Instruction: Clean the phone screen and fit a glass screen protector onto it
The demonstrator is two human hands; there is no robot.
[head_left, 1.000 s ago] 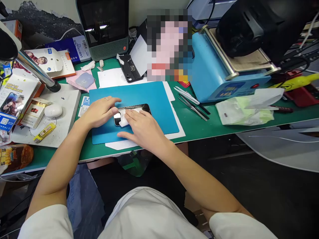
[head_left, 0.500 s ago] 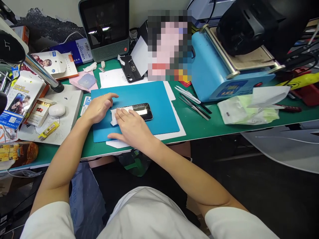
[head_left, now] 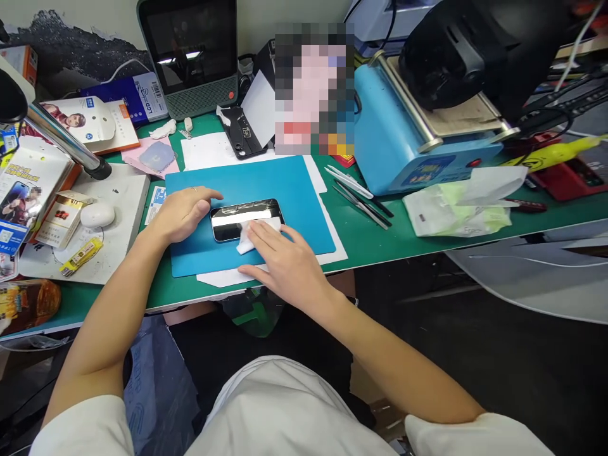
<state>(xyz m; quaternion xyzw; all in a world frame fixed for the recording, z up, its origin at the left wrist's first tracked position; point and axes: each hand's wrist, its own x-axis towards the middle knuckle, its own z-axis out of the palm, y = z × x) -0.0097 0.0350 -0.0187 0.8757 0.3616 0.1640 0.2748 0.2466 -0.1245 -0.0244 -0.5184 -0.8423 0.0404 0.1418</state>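
Observation:
A smartphone (head_left: 225, 223) lies flat, screen up, on the blue mat (head_left: 294, 183). My right hand (head_left: 287, 253) presses a white tissue (head_left: 246, 239) onto the right part of its glossy screen, with the fingers laid over the tissue and the thumb apart toward the mat's near edge. The tissue is partly hidden under my fingers. At the phone's left end, my left hand (head_left: 185, 214) rests on the mat with its index finger stretched out and nothing in it. Whether that fingertip touches the phone's edge I cannot tell.
Tweezers (head_left: 363, 199) lie right of the mat, near a tissue pack (head_left: 456, 206) and a blue machine (head_left: 394, 139). Behind the mat sit a black phone case (head_left: 243, 133) and a screen device (head_left: 190, 57). A mouse (head_left: 97, 215) and boxes crowd the left.
My right hand has slid the tissue from the phone's left part to its right part, baring the left of the screen. My left hand stays near the phone's left end.

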